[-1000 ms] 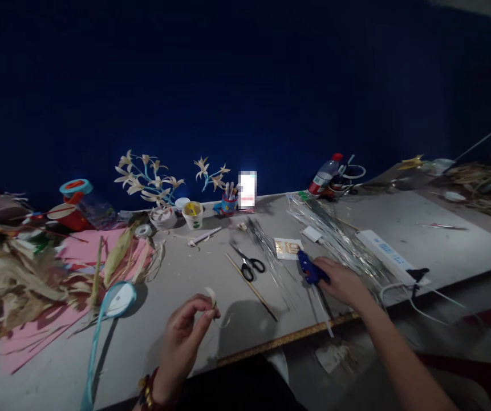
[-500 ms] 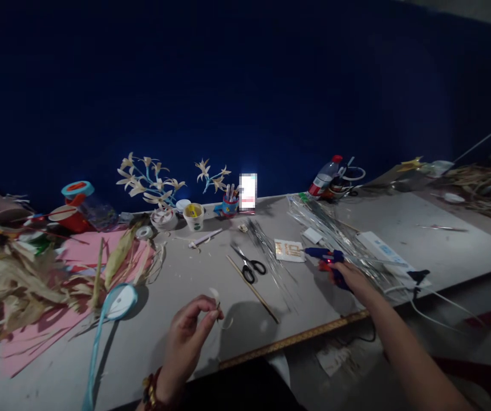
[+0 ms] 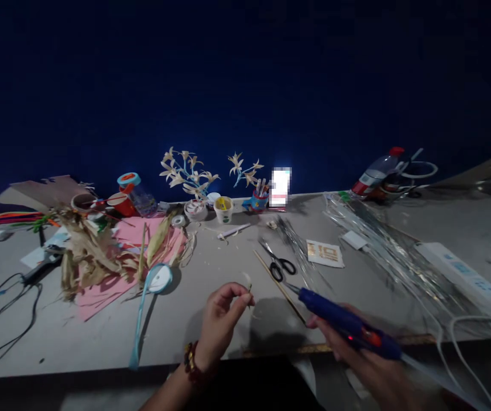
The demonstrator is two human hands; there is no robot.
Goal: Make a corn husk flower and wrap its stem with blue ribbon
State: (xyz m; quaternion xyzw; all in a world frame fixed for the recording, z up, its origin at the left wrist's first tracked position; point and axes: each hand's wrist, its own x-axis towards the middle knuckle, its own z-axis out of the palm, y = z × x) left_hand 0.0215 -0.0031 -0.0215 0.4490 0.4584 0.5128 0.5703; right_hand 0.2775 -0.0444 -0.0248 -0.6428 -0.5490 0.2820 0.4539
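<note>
My left hand [image 3: 223, 314], with a beaded bracelet at the wrist, pinches a small pale petal-like strip [image 3: 247, 281] between thumb and fingertips. Its exact shape is hard to make out. My right hand [image 3: 356, 354], somewhat blurred, is wrapped around a blue glue gun [image 3: 343, 319] with a small red light. The gun's nozzle points left toward the pinched piece, with a gap between them. Beyond the nozzle lie black-handled scissors [image 3: 280, 267] and a thin wooden stick [image 3: 281, 291]. A white packet with brown marks [image 3: 325, 253] lies farther back.
Corn husks [image 3: 95, 251] cover pink paper [image 3: 112, 294] at left, beside a blue-ribboned roll [image 3: 159, 279]. Husk flowers [image 3: 189, 174], a small tub [image 3: 223, 211] and a lit phone [image 3: 280, 188] stand at the back. Wires [image 3: 382, 245] and a power strip [image 3: 459, 274] lie right.
My right hand has drawn the glue gun away from the white packet, nearer to me and my left hand. The view has turned left. My left hand still pinches the pale piece.
</note>
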